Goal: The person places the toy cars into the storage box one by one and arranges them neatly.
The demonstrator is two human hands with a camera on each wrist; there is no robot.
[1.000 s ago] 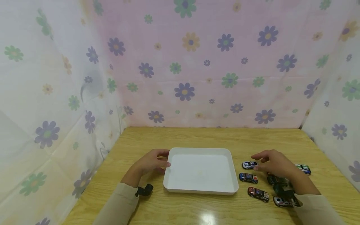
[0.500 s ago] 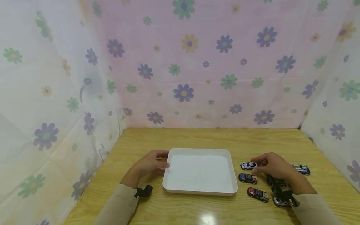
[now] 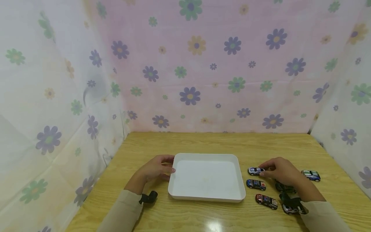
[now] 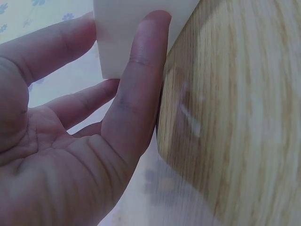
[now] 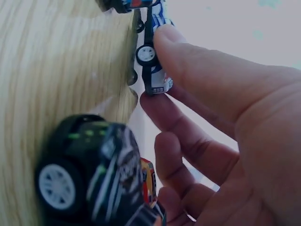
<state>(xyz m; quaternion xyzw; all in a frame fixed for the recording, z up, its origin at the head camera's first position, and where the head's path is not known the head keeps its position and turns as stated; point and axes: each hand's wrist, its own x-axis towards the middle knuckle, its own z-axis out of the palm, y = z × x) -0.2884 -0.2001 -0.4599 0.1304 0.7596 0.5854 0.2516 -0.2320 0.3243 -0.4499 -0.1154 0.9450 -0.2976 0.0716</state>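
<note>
My right hand [image 3: 281, 169] pinches a small white toy car [image 3: 254, 171] with blue markings, the farthest in its row. In the right wrist view the thumb lies along the side of that car [image 5: 159, 83] and a fingertip meets its end, with its wheels close to the tabletop. My left hand [image 3: 153, 167] holds the left side of a white rectangular tray [image 3: 207, 156], thumb at the rim. In the left wrist view the thumb lies over the pale tray wall [image 4: 113, 52] while other fingers reach its far edge. Nothing lies in the tray.
Near the right hand are a blue toy car [image 3: 256, 184], a red one [image 3: 266, 201], a dark one [image 3: 285, 187], a silver one [image 3: 291, 209] under the wrist, and a white-green one [image 3: 311, 175]. The wooden table [image 3: 214, 141] meets flowered cloth walls [image 3: 214, 74].
My right hand has come down a little, and its thumb and fingers have closed in on the white toy car. The left hand and tray stay in place.
</note>
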